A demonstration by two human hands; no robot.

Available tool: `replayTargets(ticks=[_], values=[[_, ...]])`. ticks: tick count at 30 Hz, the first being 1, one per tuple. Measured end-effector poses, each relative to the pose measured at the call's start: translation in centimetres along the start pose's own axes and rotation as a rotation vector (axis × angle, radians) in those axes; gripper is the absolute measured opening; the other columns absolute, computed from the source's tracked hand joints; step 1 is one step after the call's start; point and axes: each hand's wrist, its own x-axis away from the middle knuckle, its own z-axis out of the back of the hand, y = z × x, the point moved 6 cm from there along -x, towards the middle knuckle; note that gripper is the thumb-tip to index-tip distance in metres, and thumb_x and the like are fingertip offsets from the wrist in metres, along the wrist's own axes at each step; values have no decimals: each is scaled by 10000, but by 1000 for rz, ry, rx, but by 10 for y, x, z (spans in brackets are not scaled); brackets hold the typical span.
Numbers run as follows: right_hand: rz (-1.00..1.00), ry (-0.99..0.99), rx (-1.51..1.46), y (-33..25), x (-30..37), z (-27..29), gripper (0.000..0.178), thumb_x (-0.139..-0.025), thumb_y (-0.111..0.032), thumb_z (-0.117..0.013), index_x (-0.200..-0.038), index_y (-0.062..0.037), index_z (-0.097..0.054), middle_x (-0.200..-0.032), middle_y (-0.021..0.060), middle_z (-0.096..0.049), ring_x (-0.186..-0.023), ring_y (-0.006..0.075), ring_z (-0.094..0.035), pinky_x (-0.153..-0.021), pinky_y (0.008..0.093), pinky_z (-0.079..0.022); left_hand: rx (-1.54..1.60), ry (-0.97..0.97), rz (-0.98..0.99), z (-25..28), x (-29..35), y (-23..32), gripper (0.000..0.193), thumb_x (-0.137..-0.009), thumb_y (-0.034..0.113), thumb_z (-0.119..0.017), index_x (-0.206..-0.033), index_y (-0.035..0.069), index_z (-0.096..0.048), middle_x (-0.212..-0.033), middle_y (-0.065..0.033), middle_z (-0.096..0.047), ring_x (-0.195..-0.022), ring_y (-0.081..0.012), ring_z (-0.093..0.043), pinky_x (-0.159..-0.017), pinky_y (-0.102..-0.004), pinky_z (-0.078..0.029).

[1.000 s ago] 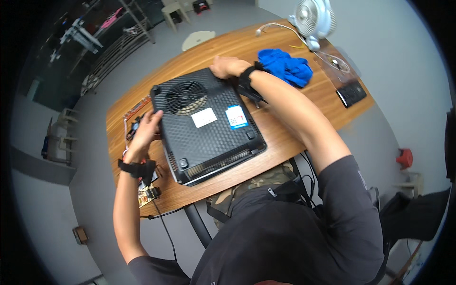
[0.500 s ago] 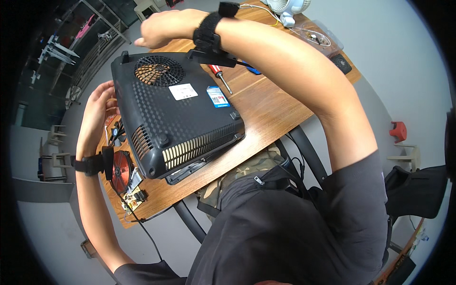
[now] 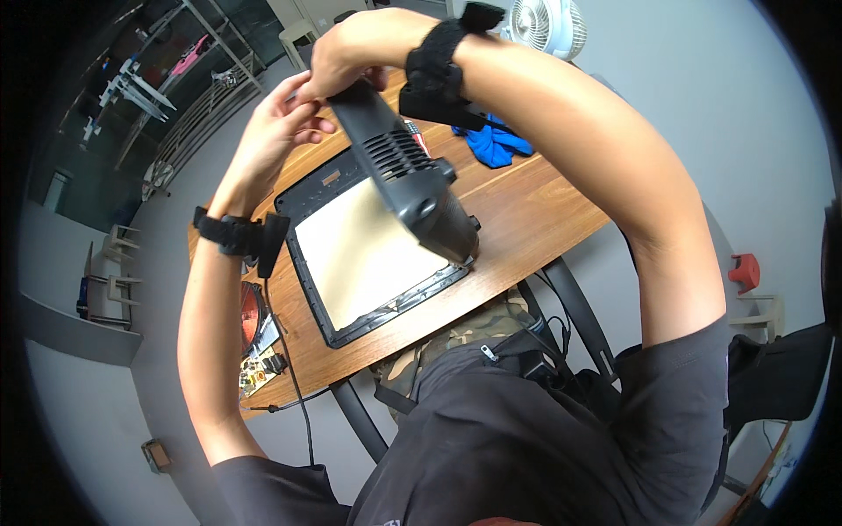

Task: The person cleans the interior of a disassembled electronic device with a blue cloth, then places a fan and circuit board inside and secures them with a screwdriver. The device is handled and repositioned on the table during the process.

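A black plastic induction-cooker base shell (image 3: pixel 412 175) stands on its side, tilted up over the table. My right hand (image 3: pixel 338 66) grips its far end, the fingers partly hidden behind it. Close beside that hand is my left hand (image 3: pixel 285 118), its fingers apart and bent near the shell's edge; whether it touches the shell is unclear. Beneath lies the cooker's black-framed top panel (image 3: pixel 309 272), with its pale inner face (image 3: pixel 360 254) upward.
Left of the panel are a red copper coil (image 3: pixel 252 311) and a circuit board (image 3: pixel 257 375). Beyond the shell lie a red-handled screwdriver (image 3: pixel 416 133) and a blue cloth (image 3: pixel 495 143). A fan (image 3: pixel 548 26) stands at the far side. The wooden table's (image 3: pixel 544 210) near edge faces me.
The shell has been lifted off the panel and swung up onto its side, uncovering the pale face. My left hand has moved up and right, away from the shell's left side.
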Motion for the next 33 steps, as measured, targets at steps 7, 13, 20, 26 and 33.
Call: replayTargets(ticks=[7, 13, 20, 26, 33], values=[[-36, 50, -6, 44, 8, 17, 262, -831, -163, -605, -976, -21, -771, -972, 232, -734, -919, 345, -729, -767, 414, -561, -497, -72, 196, -15, -1, -49, 287, -1037, 184, -570, -1243, -10, -625, -915, -30, -652, -672, -70, -646, -565, -206, -505], [-22, 159, 165, 57, 8, 21, 240, -780, -126, -644, -969, -61, -778, -944, 223, -720, -915, 367, -721, -770, 428, -563, -618, -236, 339, -33, 22, -120, 360, -1028, 242, -550, -1233, -42, -631, -980, -126, -728, -743, -173, -733, -617, -289, -571], [-181, 9, 342, 45, 11, 14, 334, -931, -126, -534, -1167, 13, -726, -1104, 212, -729, -997, 348, -722, -836, 412, -572, -424, -354, 492, -91, 25, -147, 487, -1068, 264, -504, -1392, -101, -492, -1071, -150, -725, -874, -186, -739, -678, -280, -582], [-200, 31, 250, 48, 18, 19, 301, -907, -60, -548, -1119, 9, -751, -1019, 187, -747, -906, 304, -739, -806, 423, -574, -312, -304, 556, -109, 23, -140, 428, -1078, 207, -460, -1361, -112, -497, -1043, -141, -694, -936, -195, -733, -779, -282, -584], [-229, -33, 177, 62, 7, 15, 280, -941, -87, -516, -1014, -30, -780, -897, 114, -764, -784, 217, -736, -709, 356, -567, -64, -202, 667, -115, 15, -165, 311, -1090, 198, -462, -1233, -59, -562, -930, -70, -653, -899, -156, -715, -751, -258, -583]])
